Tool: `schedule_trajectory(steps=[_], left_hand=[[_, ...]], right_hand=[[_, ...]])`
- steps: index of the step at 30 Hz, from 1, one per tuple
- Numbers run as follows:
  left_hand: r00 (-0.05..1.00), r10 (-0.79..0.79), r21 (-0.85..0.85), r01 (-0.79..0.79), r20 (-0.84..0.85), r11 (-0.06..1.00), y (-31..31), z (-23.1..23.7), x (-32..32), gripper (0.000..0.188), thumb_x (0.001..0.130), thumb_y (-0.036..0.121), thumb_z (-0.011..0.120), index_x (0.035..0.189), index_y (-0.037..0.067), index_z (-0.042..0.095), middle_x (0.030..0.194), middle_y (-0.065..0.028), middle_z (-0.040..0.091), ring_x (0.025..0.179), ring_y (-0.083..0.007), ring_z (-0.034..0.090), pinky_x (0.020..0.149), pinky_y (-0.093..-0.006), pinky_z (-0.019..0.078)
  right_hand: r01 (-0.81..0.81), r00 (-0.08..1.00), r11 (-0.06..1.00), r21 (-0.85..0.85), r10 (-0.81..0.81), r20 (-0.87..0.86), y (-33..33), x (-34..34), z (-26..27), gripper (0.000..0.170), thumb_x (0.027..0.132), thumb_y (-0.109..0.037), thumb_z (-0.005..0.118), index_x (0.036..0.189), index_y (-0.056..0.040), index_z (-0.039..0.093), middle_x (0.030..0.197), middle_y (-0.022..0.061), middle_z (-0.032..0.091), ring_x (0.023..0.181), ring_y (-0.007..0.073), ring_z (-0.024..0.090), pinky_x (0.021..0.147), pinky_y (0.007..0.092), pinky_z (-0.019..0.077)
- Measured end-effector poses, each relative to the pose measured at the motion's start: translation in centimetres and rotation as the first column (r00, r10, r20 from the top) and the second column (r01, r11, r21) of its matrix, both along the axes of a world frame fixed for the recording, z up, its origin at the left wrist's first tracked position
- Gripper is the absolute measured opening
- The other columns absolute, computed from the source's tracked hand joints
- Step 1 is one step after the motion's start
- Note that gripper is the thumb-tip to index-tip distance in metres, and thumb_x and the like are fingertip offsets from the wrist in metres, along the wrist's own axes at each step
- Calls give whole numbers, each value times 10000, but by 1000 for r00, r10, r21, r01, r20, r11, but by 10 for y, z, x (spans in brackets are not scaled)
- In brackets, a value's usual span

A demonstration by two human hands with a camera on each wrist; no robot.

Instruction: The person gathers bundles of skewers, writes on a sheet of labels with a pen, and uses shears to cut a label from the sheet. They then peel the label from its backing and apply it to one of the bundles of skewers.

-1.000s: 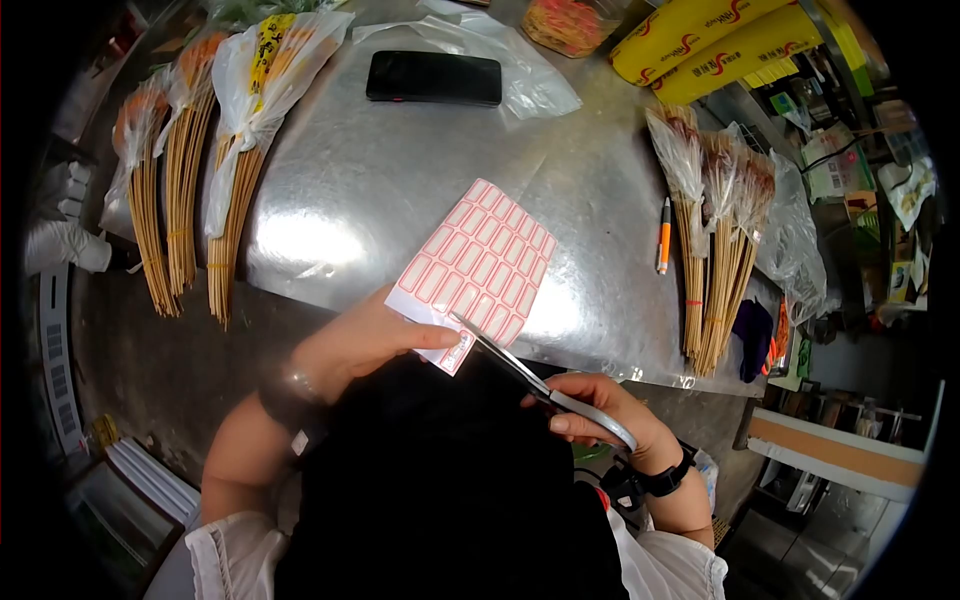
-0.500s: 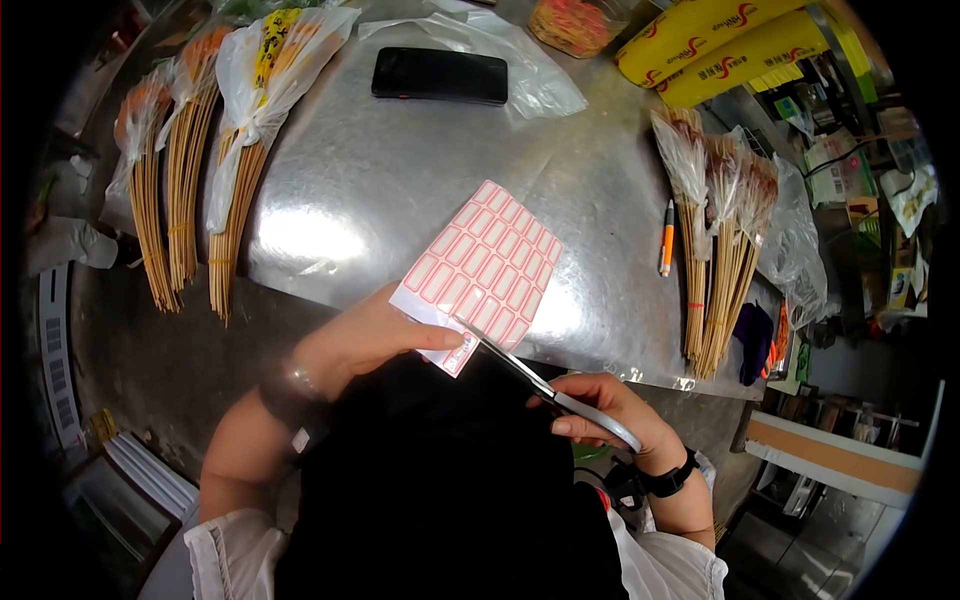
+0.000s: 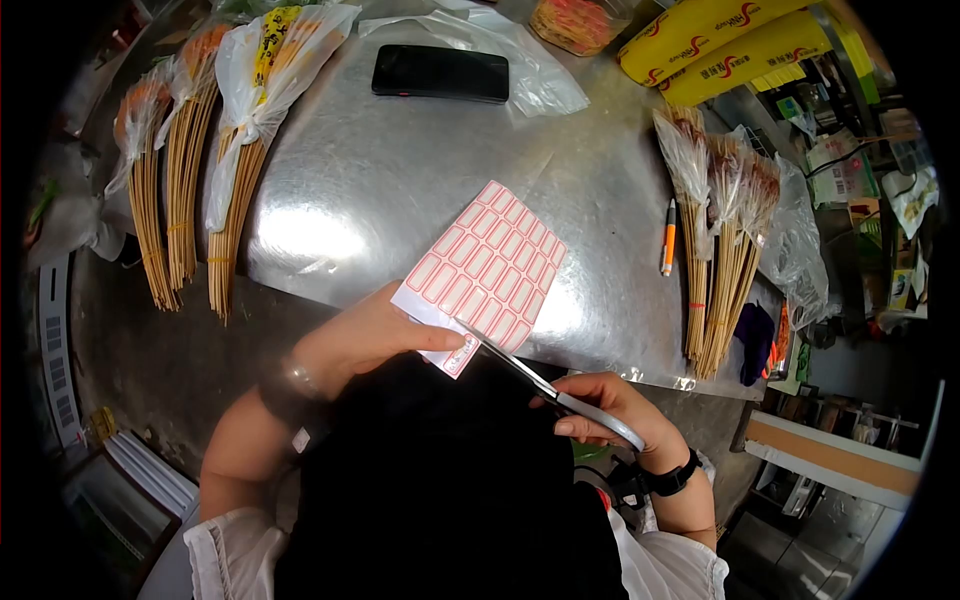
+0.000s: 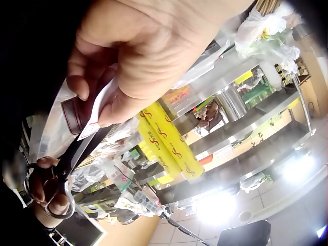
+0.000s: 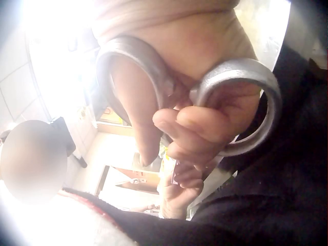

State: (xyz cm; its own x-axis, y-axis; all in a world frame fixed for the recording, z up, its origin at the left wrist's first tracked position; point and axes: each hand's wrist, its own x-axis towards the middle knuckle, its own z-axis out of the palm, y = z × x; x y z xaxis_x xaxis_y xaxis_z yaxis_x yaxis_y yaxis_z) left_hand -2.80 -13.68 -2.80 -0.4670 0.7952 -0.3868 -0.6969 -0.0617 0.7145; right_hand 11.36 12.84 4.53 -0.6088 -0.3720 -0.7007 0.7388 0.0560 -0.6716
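Note:
In the head view my left hand (image 3: 370, 332) pinches the lower left corner of a sheet of red-bordered white label stickers (image 3: 490, 262), thumb on top. The bottom label near the thumb carries printing or writing. My right hand (image 3: 612, 408) holds scissors (image 3: 602, 415), with fingers through the silver loops (image 5: 267, 89) in the right wrist view. Their blades lie at the sheet's lower edge, just right of my left thumb. The left wrist view shows the dark blades (image 4: 77, 152) right below the pinched paper (image 4: 102, 102).
A black phone (image 3: 440, 73) lies on the metal table (image 3: 340, 150). Bagged skewer bundles stand left (image 3: 232, 190) and right (image 3: 735, 260), with an orange pen (image 3: 668, 240) beside the right ones. Yellow wrap rolls (image 3: 720, 50) and a tub of food (image 3: 575, 25) are at the back.
The label sheet has shifted slightly right with both hands and the scissors. A white-sleeved arm at the far left has moved. My grips look the same.

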Motion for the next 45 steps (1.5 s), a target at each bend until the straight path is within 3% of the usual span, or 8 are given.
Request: schedule_trajectory(steps=[16, 29, 32, 35, 36, 40, 43, 45], left_hand=[[1000, 9, -1, -9, -9, 1000, 0, -1, 1, 578, 777, 54, 774, 1303, -7, 543, 1214, -108, 634, 1115, -186, 602, 928, -313, 491], [999, -10, 5, 10, -39, 1000, -1, -4, 1, 566, 798, 71, 757, 1309, -17, 532, 1180, -123, 652, 1053, -198, 638, 904, -319, 507], [998, 62, -38, -63, -19, 997, 0, -2, 6, 539, 820, 82, 738, 1306, -12, 526, 1162, -117, 655, 1015, -192, 646, 851, -306, 519], [991, 29, -104, -15, 133, 994, -5, -2, 0, 487, 841, 92, 718, 1282, -1, 534, 1150, -108, 654, 991, -180, 646, 799, -296, 527], [996, 21, -113, -11, 86, 994, -3, 1, 1, 409, 874, 102, 688, 1249, 12, 552, 1144, -96, 653, 970, -171, 648, 761, -289, 531], [983, 178, -14, -178, 45, 984, 5, 7, 5, 375, 914, 110, 652, 1263, 21, 546, 1153, -84, 649, 994, -169, 643, 781, -295, 527], [939, 343, -91, -339, 28, 936, 10, 17, 2, 390, 912, 114, 658, 1273, 26, 539, 1168, -83, 644, 1040, -171, 629, 825, -315, 522], [897, 442, -31, -442, -6, 896, 20, 23, 2, 410, 906, 128, 671, 1282, 36, 536, 1188, -76, 635, 1072, -173, 612, 849, -321, 510]], right_hand=[[10, 1000, 1000, 6, -10, 14, 1, 2, -1, 349, 842, -202, 780, 1139, -61, 662, 654, -64, 546, 524, 2, 473, 428, 161, 302], [3, 1000, 1000, -7, -3, 7, 3, 3, -3, 340, 852, -201, 773, 1138, -59, 656, 627, -75, 517, 476, 1, 402, 432, 170, 274], [18, 1000, 1000, -16, -18, 6, 3, 3, -3, 348, 863, -214, 762, 1157, -67, 648, 662, -73, 531, 498, 0, 411, 448, 166, 286], [36, 999, 999, -7, -37, -27, 1, 3, -4, 369, 879, -243, 744, 1185, -70, 632, 689, -68, 535, 524, 0, 423, 465, 167, 305], [38, 999, 999, -18, -38, -7, 1, 1, -3, 382, 882, -258, 739, 1193, -68, 626, 692, -64, 532, 530, 1, 427, 469, 167, 312], [133, 991, 981, -140, -127, 48, 3, 6, -6, 424, 890, -296, 719, 1216, -48, 607, 676, -56, 514, 526, 15, 433, 471, 170, 330], [200, 979, 970, -137, -203, -9, 0, 11, -5, 429, 890, -292, 712, 1219, -39, 603, 661, -53, 505, 519, 26, 439, 469, 167, 335], [234, 967, 967, -105, -243, -78, -2, 18, -12, 407, 896, -263, 701, 1224, -43, 602, 653, -59, 507, 527, 22, 435, 481, 166, 335]])
